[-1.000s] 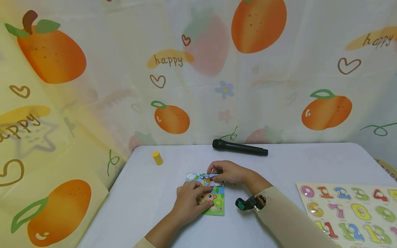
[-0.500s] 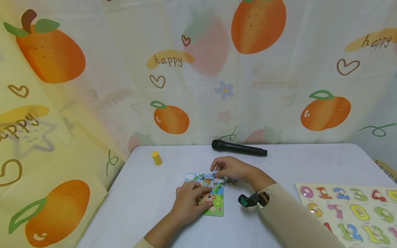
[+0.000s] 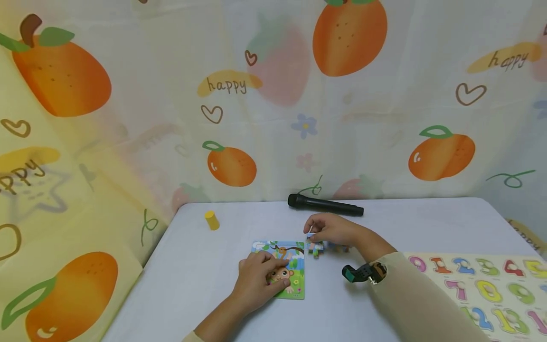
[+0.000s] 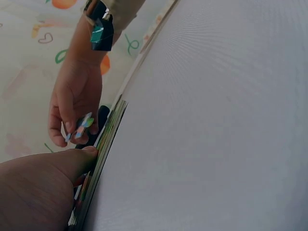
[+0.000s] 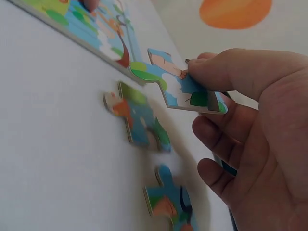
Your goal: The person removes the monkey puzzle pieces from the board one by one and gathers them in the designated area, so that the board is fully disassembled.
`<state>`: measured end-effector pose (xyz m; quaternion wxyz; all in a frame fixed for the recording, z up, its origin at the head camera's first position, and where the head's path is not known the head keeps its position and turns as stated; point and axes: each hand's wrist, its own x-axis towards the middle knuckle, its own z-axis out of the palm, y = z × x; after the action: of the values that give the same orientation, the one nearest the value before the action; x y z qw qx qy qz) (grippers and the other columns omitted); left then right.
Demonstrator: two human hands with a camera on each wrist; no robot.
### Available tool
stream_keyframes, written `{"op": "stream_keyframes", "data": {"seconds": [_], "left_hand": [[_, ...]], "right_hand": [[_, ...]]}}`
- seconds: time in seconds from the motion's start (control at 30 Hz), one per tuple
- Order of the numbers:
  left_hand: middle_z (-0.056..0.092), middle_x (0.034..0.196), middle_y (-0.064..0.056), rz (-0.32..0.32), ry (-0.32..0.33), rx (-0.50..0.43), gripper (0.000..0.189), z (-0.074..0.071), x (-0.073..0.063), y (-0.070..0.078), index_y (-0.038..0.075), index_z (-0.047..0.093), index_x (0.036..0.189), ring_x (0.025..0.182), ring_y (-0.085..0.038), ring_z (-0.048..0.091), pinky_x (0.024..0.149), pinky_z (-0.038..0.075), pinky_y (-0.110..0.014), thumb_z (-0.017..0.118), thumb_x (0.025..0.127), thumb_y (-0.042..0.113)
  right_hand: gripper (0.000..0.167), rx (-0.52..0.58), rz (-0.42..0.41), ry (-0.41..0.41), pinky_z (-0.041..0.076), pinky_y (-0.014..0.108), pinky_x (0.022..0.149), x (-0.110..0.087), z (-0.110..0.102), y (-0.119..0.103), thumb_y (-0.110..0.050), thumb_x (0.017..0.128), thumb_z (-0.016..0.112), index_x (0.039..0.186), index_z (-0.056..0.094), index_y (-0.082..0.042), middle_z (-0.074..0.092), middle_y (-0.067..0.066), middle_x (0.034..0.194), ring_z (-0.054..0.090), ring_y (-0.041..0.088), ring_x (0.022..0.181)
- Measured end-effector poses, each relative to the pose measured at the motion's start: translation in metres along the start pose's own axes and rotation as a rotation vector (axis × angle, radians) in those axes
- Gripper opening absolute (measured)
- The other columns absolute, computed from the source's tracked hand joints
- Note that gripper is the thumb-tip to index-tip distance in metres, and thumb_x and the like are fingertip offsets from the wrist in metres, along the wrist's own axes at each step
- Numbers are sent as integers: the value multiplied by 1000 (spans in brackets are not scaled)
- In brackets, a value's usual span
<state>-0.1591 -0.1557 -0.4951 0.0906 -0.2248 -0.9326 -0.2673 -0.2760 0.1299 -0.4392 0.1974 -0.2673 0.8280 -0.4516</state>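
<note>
A monkey picture puzzle board (image 3: 297, 280) lies on the white table, with my left hand (image 3: 255, 278) resting on it, fingers spread over the picture. In the left wrist view, the left thumb (image 4: 57, 166) lies across the edge of the board. To the right of the board, my right hand (image 3: 337, 229) pinches a puzzle piece (image 5: 175, 86) between thumb and fingers, raised off the table. Beneath that hand, a loose puzzle piece (image 5: 142, 118) and another puzzle piece (image 5: 168, 202) lie on the tabletop. Part of the board's picture is covered by the left hand.
A black microphone (image 3: 325, 205) lies along the table's back edge. A yellow cylinder (image 3: 212, 220) stands at the back left. At the right, a number board (image 3: 470, 285) is partly covered by the right sleeve (image 3: 423, 294). A printed curtain hangs behind.
My right hand has moved right, from over the board's top right corner to beside it, carrying a puzzle piece away. My left hand has stayed on the board. The head view has shifted slightly.
</note>
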Motion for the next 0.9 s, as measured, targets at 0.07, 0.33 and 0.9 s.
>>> {"op": "stream_keyframes", "data": {"seconds": [0.07,0.33,0.9], "left_hand": [[60,110,12,-4,0,-2,42,0,0,0,30,79,129,100,-11,48,84,29,-43,83,92,49],[60,111,11,-6,0,-8,42,0,0,0,31,79,129,101,-12,48,85,29,-45,83,91,49],[60,112,10,-2,6,-19,43,0,-1,0,29,79,129,103,-13,49,86,31,-47,83,91,48]], "right_hand": [[20,-8,9,8,48,38,80,-4,-4,3,-11,99,76,117,71,-4,70,2,94,61,20,86],[20,10,79,47,53,38,70,-26,-24,15,-10,98,77,116,71,-5,67,6,96,60,23,86],[20,-75,78,65,46,36,79,-60,-57,41,-11,95,78,114,72,-7,64,3,94,55,24,94]]}}
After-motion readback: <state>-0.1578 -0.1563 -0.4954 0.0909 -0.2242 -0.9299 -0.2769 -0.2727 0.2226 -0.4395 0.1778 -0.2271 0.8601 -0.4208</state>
